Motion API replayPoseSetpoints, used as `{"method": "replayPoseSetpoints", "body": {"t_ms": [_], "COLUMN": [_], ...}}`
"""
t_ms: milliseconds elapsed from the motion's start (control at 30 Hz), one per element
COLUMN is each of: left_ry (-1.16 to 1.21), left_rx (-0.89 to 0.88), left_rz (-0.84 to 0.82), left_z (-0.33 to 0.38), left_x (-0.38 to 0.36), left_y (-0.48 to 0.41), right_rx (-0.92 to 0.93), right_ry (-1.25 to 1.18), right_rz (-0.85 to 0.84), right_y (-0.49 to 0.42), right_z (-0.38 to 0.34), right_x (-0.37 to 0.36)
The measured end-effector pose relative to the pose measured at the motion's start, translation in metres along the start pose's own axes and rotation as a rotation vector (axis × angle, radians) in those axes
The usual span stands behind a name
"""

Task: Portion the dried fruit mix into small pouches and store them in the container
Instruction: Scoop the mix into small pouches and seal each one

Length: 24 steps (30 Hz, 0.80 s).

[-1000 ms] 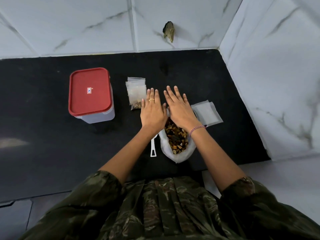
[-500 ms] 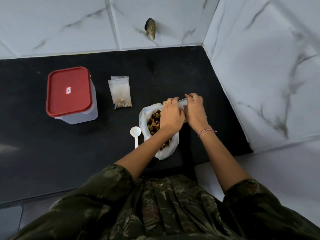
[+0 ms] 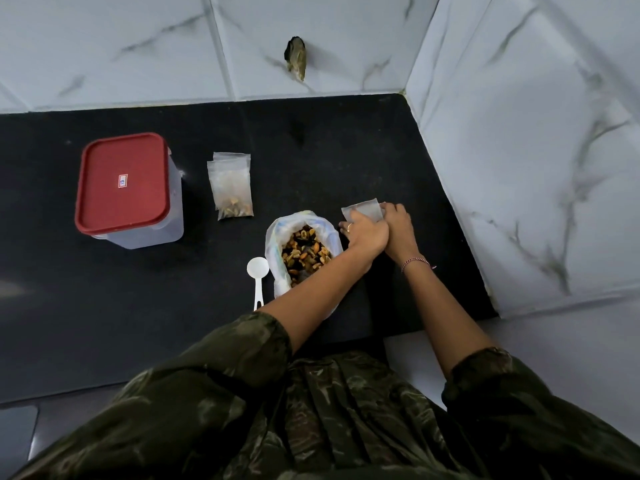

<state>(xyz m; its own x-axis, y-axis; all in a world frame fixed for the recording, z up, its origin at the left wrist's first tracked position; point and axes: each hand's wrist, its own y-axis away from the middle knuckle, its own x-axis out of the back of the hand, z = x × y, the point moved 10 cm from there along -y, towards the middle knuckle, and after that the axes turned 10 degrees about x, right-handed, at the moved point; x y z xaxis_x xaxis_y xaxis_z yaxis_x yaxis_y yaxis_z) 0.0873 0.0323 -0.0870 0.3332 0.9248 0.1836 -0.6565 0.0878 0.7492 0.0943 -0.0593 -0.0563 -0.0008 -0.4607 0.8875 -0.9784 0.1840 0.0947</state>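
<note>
Opening 1 empty pouch (image 3: 362,211) for filling

Both hands — left hand (image 3: 367,234) and right hand (image 3: 399,227) — pinch the empty pouch with curled fingers (image 3: 390,207), just right of the open bag of dried fruit mix (image 3: 304,252). Best to spread its mouth wide before reaching for the spoon (image 3: 258,271); the container (image 3: 124,188) sits lidded, well left.

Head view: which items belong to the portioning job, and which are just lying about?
Job: bag of dried fruit mix, white scoop, empty pouches held by left hand and right hand, part-filled pouches, red-lidded container.
Lying about: dark lump on the wall tile.
</note>
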Motion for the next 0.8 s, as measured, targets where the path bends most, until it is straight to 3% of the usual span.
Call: {"method": "replayPoseSetpoints", "body": {"t_ms": [167,433,600,800], "left_ry": [0.070,0.267,0.370,0.438], "left_rx": [0.016,-0.040,-0.147,-0.247], "left_rz": [0.040,0.049,0.091,0.156], "left_z": [0.001,0.006,0.025,0.039], "left_x": [0.007,0.023,0.052,0.093], "left_y": [0.005,0.008,0.014,0.034], "right_rx": [-0.066,-0.475,-0.430,-0.338], "right_ry": [-0.168,-0.974,-1.218,-1.275], "right_rz": [0.030,0.068,0.092,0.085], "right_y": [-0.002,0.014,0.012,0.008], "right_z": [0.005,0.025,0.009,-0.027], "right_x": [0.001,-0.009,-0.002,0.003]}}
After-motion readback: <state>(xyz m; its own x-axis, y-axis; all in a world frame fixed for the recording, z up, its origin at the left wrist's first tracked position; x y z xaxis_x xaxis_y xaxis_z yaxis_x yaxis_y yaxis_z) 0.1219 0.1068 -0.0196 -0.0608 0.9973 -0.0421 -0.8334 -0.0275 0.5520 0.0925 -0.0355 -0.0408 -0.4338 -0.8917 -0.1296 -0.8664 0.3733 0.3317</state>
